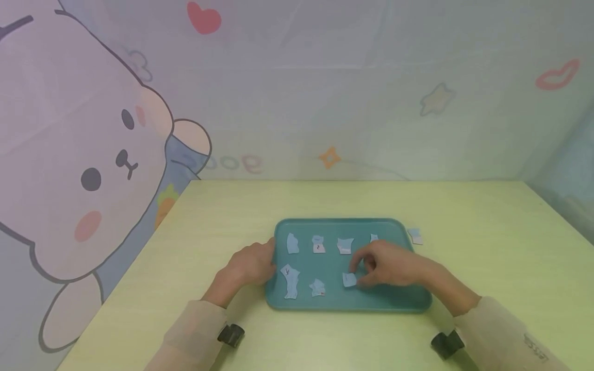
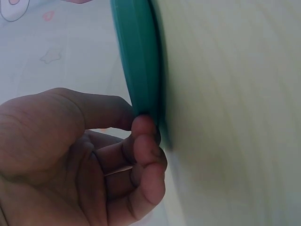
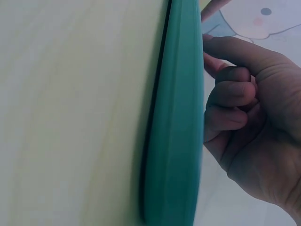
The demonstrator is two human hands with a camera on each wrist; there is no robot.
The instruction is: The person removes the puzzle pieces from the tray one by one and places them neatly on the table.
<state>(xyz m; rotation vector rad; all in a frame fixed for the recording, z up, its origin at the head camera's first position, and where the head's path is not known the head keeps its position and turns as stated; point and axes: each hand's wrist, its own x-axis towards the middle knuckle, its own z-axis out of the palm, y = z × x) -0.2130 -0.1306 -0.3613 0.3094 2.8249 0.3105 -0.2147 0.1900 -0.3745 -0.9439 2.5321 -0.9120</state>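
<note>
Two arms converging, left hand gripping tray, right pinching paper

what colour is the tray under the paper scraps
Teal green; the tray shows best in the head view.

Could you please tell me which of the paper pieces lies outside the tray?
It is the paper piece on the table, beside the right edge of the tray, near its far corner; the other visible pieces are all within it.
</note>
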